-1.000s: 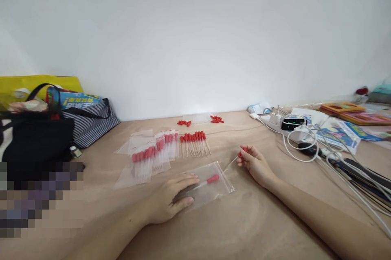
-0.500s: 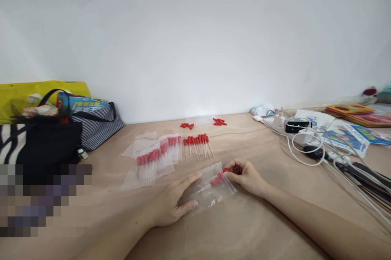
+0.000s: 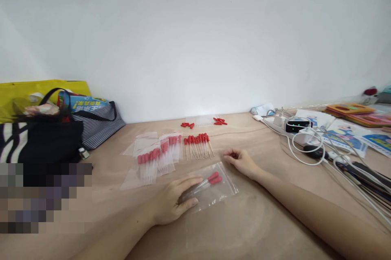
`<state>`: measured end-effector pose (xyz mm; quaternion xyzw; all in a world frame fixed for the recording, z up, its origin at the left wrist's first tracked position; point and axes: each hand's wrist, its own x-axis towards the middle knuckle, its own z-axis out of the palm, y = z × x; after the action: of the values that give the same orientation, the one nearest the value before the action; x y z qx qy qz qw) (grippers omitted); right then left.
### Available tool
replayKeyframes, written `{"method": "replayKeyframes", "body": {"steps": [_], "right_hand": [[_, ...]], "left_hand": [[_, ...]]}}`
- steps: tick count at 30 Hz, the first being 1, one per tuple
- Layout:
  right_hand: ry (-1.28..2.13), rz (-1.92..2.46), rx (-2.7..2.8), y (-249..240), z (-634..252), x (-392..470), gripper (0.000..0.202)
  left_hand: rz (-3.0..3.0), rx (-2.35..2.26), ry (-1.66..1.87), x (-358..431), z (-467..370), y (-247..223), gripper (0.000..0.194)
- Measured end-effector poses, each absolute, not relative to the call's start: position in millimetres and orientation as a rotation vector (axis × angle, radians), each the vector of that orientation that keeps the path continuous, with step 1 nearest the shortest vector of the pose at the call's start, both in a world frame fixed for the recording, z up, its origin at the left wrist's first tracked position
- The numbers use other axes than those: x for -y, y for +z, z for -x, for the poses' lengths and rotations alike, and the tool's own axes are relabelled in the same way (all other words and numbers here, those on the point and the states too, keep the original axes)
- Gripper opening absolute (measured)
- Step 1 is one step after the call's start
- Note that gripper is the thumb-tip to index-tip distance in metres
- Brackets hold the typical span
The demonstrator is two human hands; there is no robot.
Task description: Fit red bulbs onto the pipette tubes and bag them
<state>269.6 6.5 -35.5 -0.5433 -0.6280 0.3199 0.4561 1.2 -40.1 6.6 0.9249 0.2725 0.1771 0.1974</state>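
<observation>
Two red-bulbed droppers lie inside the clear zip bag at near centre, pinned flat to the table by the left hand, fingers spread on the film. Right hand, loosely curled and holding nothing visible, rests just right of a loose row of droppers unbagged. Several filled bags lie further left; loose red bulbs sit far by the wall.

Tan desk against the wall. On it: a clear bag with two droppers inside, a row of loose droppers, filled bags, red caps, striped tote far left, cables on the right.
</observation>
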Motion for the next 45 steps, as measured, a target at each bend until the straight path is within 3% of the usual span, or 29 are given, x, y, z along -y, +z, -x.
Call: {"method": "replayKeyframes", "body": {"steps": [5,13,20,31,35,45], "right_hand": [[0.658,1.452,1.472,-33,-259,-59,0.028],[0.558,1.722,1.537,-21,-233,-92,0.026],[0.534,1.797,1.58,-17,-234,-91,0.012],[0.646,1.53,1.453,-26,-267,-66,0.054],[0.849,1.244,1.171,-32,-287,-30,0.069],[1.035,1.049,0.94,-22,-278,31,0.059]], "left_hand": [[-2.665,-0.63,0.651,42,-2,2,0.026],[-2.603,-0.69,0.581,46,-3,10,0.026],[-2.574,-0.71,0.506,45,-3,10,0.028],[-2.544,-0.743,0.468,45,-3,12,0.029],[-2.536,-0.739,0.452,44,-2,13,0.031],[-2.532,-0.853,0.367,43,-2,11,0.038]]}}
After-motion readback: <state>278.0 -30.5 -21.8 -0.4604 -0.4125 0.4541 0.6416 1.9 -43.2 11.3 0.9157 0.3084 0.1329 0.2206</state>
